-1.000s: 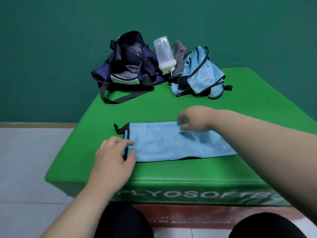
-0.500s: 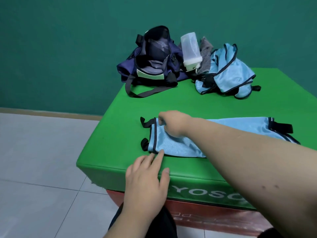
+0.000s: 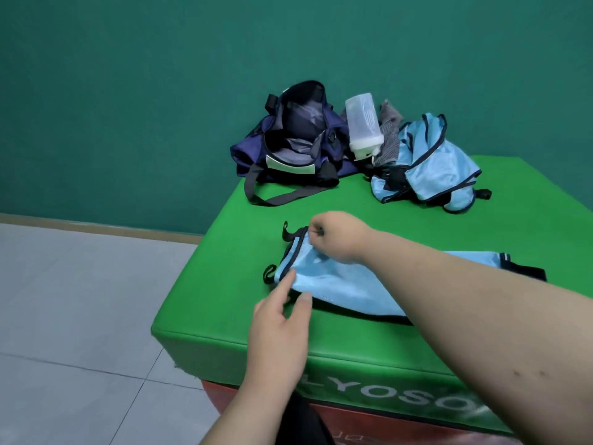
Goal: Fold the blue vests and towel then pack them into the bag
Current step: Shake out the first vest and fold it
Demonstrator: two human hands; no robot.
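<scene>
Vest corner grab.
I see right hand [image 3: 333, 236] pinching folded blue vest [image 3: 348, 284] at its far-left corner on green mat [image 3: 224, 284]; left hand [image 3: 282, 321] fingers loose, index touching near corner; open bag [image 3: 295, 146] at far edge.

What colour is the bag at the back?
The bag is dark blue with a pale stripe, best seen in the head view.
</scene>
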